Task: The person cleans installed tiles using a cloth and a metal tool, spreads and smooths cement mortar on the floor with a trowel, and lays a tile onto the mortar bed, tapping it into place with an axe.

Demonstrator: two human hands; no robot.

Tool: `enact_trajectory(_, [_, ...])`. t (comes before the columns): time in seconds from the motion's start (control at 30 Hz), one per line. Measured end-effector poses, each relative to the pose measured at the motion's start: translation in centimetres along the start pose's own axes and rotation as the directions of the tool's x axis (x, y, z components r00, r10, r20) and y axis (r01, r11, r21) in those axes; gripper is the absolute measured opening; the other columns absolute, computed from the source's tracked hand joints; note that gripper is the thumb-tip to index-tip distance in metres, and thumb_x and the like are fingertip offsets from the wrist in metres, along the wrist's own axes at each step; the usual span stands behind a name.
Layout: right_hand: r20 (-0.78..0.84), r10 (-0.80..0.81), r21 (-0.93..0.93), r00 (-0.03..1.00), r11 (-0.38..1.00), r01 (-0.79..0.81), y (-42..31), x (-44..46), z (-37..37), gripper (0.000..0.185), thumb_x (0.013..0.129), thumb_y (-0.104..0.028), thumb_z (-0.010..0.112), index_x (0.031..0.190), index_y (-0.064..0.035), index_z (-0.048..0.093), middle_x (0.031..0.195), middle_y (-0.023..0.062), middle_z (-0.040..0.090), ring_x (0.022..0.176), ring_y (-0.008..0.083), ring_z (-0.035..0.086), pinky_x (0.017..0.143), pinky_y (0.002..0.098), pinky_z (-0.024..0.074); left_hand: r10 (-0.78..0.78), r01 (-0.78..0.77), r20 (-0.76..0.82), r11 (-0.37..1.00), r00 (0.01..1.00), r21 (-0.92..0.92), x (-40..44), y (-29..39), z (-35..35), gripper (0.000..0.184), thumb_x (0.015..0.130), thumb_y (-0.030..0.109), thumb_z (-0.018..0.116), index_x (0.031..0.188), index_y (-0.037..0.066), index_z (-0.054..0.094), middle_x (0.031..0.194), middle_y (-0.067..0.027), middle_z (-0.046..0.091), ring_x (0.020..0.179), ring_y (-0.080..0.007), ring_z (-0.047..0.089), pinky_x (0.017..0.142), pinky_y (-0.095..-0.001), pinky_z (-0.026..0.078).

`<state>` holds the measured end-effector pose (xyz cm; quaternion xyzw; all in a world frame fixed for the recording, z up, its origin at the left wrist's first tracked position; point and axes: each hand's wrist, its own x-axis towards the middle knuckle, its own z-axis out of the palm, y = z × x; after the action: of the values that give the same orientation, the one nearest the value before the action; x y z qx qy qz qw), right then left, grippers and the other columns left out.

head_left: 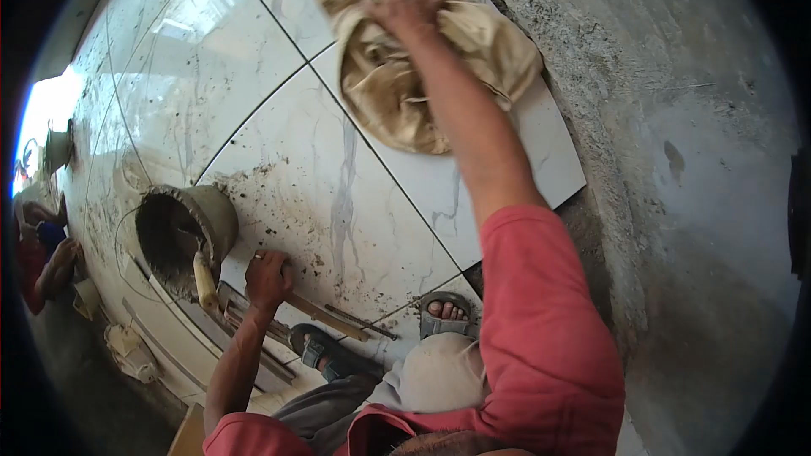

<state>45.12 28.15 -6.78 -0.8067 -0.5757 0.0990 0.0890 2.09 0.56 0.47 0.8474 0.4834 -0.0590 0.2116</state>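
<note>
My right hand is stretched far forward, pressed onto a bunched tan cloth on a white marbled tile. Its fingers are bent into the folds and slightly blurred. My left hand is closed in a fist, low over the dirt-specked tile beside a bucket. A wooden handle sticks out beside this fist; whether the fingers hold it is hidden. The mortar-smeared bucket lies tipped toward the left, with a wooden-handled tool leaning at its mouth.
Rough concrete borders the tiles at right. A thin rod lies near my sandalled feet. Long strips and a pale bag-like item lie at left. Another person is at the far left, near a second bucket.
</note>
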Motion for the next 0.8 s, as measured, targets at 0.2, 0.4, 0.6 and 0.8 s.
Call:
enact_trajectory(0.2, [-0.071, 0.032, -0.069, 0.997, 0.997, -0.037, 12.8, -8.0, -1.4, 0.077, 0.085, -0.068, 0.035, 0.139, -0.0129, 0.036, 0.136, 0.0124, 0.045, 0.127, 0.0366, 0.035, 0.092, 0.0675, 0.0282, -0.014, 0.015, -0.037, 0.999, 0.999, 0.035, -0.5, -0.2, 0.4, 0.018, 0.068, 0.011, 0.061, 0.086, 0.009, 0.062, 0.086, -0.0103, 0.062, 0.085, -0.0317, 0.058, 0.073, -0.0432, 0.047])
enact_trajectory(0.4, [0.006, 0.176, -0.221, 0.984, 0.960, -0.170, 21.5, -28.0, -4.3, 0.068, 0.089, -0.062, 0.035, 0.129, -0.0071, 0.044, 0.129, 0.0161, 0.049, 0.122, 0.0379, 0.040, 0.096, 0.0626, 0.0307, -0.047, 0.047, -0.025, 0.998, 0.999, 0.028, -0.4, -0.3, 0.4, 0.020, 0.075, 0.015, 0.060, 0.094, 0.007, 0.060, 0.090, -0.0122, 0.062, 0.089, -0.0325, 0.059, 0.078, -0.0433, 0.047])
enact_trajectory(0.6, [0.059, 0.257, -0.078, 0.965, 0.965, -0.252, 29.4, -41.2, -7.6, 0.036, 0.093, -0.027, 0.051, 0.113, 0.0024, 0.051, 0.106, 0.0252, 0.055, 0.096, 0.0430, 0.052, 0.084, 0.0486, 0.0416, -0.074, 0.027, 0.268, 0.984, 0.961, 0.176, 0.9, 1.6, -0.9, 0.028, 0.079, 0.017, 0.057, 0.106, 0.008, 0.058, 0.098, -0.0130, 0.062, 0.097, -0.0330, 0.058, 0.083, -0.0445, 0.045])
enact_trajectory(0.8, [0.426, 0.176, 0.546, 0.887, 0.732, -0.408, 24.2, -40.7, -19.7, 0.042, 0.090, -0.026, 0.054, 0.121, 0.0025, 0.051, 0.105, 0.0125, 0.062, 0.091, 0.0205, 0.059, 0.083, 0.0339, 0.0464, 0.076, -0.195, 0.448, 0.954, 0.891, 0.227, 0.4, 3.7, -3.6, 0.035, 0.079, 0.018, 0.059, 0.113, 0.011, 0.056, 0.113, -0.0084, 0.056, 0.108, -0.0280, 0.056, 0.092, -0.0480, 0.039])
